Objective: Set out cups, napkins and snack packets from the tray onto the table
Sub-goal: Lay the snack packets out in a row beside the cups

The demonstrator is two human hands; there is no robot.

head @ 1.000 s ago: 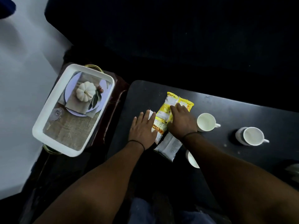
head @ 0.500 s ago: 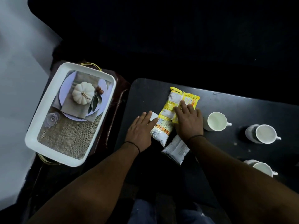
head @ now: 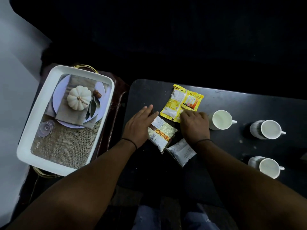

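A yellow snack packet [head: 181,102] lies at the far side of the black table [head: 249,103]. My right hand [head: 194,125] has its fingers curled at the packet's near edge and touches it. A gold and white snack packet [head: 162,134] lies nearer me, and my left hand [head: 138,126] rests flat with straight fingers on its left end. A white packet [head: 181,151] lies by my right wrist. Three white cups stand to the right: one by my right hand [head: 221,120], one further right [head: 268,129], one nearest me [head: 267,166].
A white tray [head: 33,130] with a printed picture of a pumpkin, a plate and burlap on its floor sits left of the table on a dark stand with gold handles. My knees show below the table's near edge.
The yellow packet now lies apart from the gold and white one, further from me. My right hand has slid back to its near edge, and my left hand has moved onto the gold packet.
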